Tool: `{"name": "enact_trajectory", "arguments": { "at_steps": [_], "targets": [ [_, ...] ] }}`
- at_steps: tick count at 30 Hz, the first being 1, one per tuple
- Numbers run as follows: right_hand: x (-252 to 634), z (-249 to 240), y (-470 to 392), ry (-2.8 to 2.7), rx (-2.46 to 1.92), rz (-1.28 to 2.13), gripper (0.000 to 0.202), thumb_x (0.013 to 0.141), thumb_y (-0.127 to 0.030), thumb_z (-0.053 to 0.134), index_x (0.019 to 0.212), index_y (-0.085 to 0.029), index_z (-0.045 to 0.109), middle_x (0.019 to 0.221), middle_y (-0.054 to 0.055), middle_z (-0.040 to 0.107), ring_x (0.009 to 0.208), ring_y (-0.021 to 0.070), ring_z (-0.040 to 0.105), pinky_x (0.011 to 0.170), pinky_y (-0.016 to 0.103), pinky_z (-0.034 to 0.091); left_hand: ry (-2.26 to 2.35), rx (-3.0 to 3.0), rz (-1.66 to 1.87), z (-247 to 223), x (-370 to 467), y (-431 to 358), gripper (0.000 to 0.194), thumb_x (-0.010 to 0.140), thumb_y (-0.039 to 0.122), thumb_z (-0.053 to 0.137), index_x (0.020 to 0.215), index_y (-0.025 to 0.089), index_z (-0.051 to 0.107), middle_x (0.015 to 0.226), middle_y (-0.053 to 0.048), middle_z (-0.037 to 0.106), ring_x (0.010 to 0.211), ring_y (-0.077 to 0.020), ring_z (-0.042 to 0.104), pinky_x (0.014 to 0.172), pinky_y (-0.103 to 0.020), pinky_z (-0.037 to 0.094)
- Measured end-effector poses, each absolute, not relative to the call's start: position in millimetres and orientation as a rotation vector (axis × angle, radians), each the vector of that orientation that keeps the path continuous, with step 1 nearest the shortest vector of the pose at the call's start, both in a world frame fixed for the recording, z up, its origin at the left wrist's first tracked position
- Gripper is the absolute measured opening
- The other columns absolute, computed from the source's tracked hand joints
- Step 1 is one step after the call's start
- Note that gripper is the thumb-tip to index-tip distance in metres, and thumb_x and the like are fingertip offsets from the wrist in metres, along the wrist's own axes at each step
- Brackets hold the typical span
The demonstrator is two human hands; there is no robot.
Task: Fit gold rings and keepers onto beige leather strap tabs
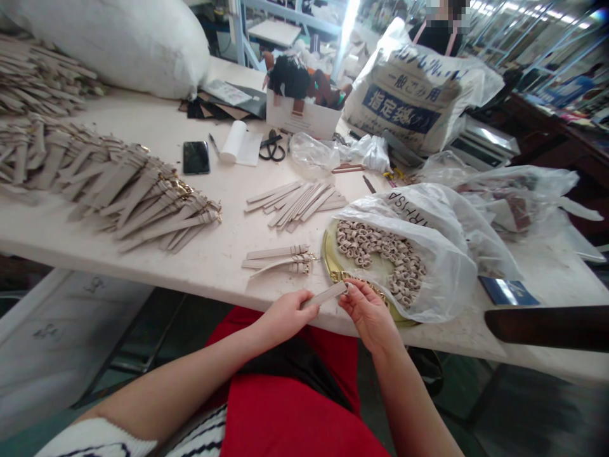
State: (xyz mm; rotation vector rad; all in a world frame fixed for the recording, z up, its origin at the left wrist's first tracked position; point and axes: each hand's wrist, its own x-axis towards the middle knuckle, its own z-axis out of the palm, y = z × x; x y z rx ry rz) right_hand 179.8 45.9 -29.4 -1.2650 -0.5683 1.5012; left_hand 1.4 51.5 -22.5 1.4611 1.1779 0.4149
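My left hand point(295, 311) grips one end of a flat beige strap point(325, 294) between thumb and fingers, at the table's front edge. The fingers of my right hand point(368, 311) pinch the strap's other end; whether a small loop is there too I cannot tell. Just beyond lies a round yellow-green tray point(329, 244) with many small beige loops point(364, 241) and gold-coloured metal pieces. A clear plastic bag point(442, 254) partly covers the tray. Left of it are several straps with gold-coloured fittings point(280, 260). Plain beige straps point(302, 202) lie farther back.
A large pile of fitted straps point(128, 184) covers the table's left side. Behind are a phone point(196, 157), a paper roll point(234, 143), scissors point(272, 147), a white box point(302, 117) and a big printed sack point(404, 89). A dark bar point(547, 327) juts in at right. A person point(440, 35) is at the back.
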Motion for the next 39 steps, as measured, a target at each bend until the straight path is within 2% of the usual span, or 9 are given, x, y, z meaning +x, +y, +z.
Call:
{"name": "enact_trajectory", "arguments": {
  "at_steps": [5,10,16,26,28,30,33,36,39],
  "targets": [
    [182.1,-37.3,44.0,-0.728,-1.385,1.430,0.030,0.064,-0.036,0.072,0.087,-0.019,0.064,0.074,-0.002,0.062,0.057,0.0069,0.054,0.061,0.022,0.047,1.178,1.567,0.357,-14.4,-1.5,53.4,0.019,0.075,0.029,0.042,0.074,0.016,0.056,0.063,0.002,0.054,0.061,-0.0130,0.049,0.056,-0.022,0.032],
    [181.7,-40.0,40.2,-0.830,-1.439,1.448,0.031,0.065,-0.039,0.070,0.086,-0.018,0.063,0.066,-0.002,0.059,0.055,0.0086,0.052,0.058,0.023,0.044,0.998,1.176,0.265,-13.0,0.3,58.9,0.025,0.078,0.034,0.035,0.076,0.015,0.051,0.051,0.006,0.044,0.040,-0.0069,0.036,0.042,-0.019,0.027],
    [181.5,-40.7,37.6,-0.808,-1.443,1.514,0.030,0.067,-0.041,0.068,0.085,-0.017,0.063,0.060,-0.003,0.057,0.054,0.0090,0.050,0.056,0.023,0.042,0.919,0.944,0.232,-13.4,0.8,59.0,0.023,0.074,0.033,0.039,0.078,0.014,0.052,0.047,0.007,0.043,0.034,-0.0050,0.031,0.036,-0.018,0.021],
    [167.3,-37.2,28.9,-1.065,-1.484,1.527,0.030,0.067,-0.038,0.067,0.088,-0.017,0.061,0.064,-0.002,0.060,0.061,0.0120,0.054,0.063,0.026,0.043,1.168,1.765,0.275,-18.3,-3.2,57.5,0.028,0.079,0.033,0.037,0.067,0.016,0.055,0.062,-0.001,0.054,0.059,-0.0127,0.047,0.057,-0.023,0.033],
    [165.1,-37.0,27.8,-1.010,-1.453,1.535,0.032,0.067,-0.037,0.068,0.090,-0.018,0.059,0.062,-0.003,0.058,0.059,0.0115,0.054,0.062,0.026,0.043,1.103,1.729,0.244,-15.7,-6.0,56.4,0.029,0.081,0.034,0.035,0.075,0.016,0.057,0.065,-0.001,0.055,0.060,-0.0130,0.049,0.058,-0.023,0.035],
    [164.1,-37.4,28.0,-0.912,-1.448,1.465,0.033,0.068,-0.036,0.067,0.094,-0.018,0.056,0.065,-0.004,0.056,0.058,0.0099,0.053,0.062,0.024,0.043,0.961,1.519,0.217,-13.5,-8.2,54.7,0.030,0.083,0.033,0.035,0.098,0.016,0.054,0.068,0.000,0.056,0.059,-0.0121,0.052,0.058,-0.022,0.038],
    [156.8,-37.3,27.2,-0.853,-1.400,1.427,0.037,0.068,-0.033,0.067,0.100,-0.020,0.052,0.072,-0.004,0.055,0.059,0.0093,0.052,0.061,0.023,0.043,0.830,1.236,0.265,-12.8,-8.1,52.1,0.049,0.084,0.033,0.034,0.130,0.018,0.027,0.066,0.003,0.052,0.052,-0.0091,0.051,0.053,-0.020,0.039],
    [145.9,-37.0,25.6,-0.870,-1.295,1.537,0.044,0.069,-0.032,0.066,0.108,-0.023,0.048,0.076,-0.003,0.056,0.064,0.0109,0.053,0.062,0.024,0.043,0.870,1.176,0.382,-13.5,-6.2,51.3,0.054,0.085,0.040,0.033,0.133,0.019,0.021,0.057,0.008,0.042,0.040,-0.0065,0.038,0.042,-0.018,0.030],
    [155.5,-35.0,35.0,-1.024,-1.291,1.504,0.050,0.069,-0.034,0.066,0.113,-0.024,0.046,0.076,-0.002,0.057,0.064,0.0124,0.053,0.062,0.025,0.043,0.855,1.114,0.412,-15.1,-7.7,53.0,0.052,0.084,0.046,0.035,0.127,0.017,0.030,0.052,0.008,0.038,0.039,-0.0058,0.032,0.039,-0.017,0.024]
  ]
}}
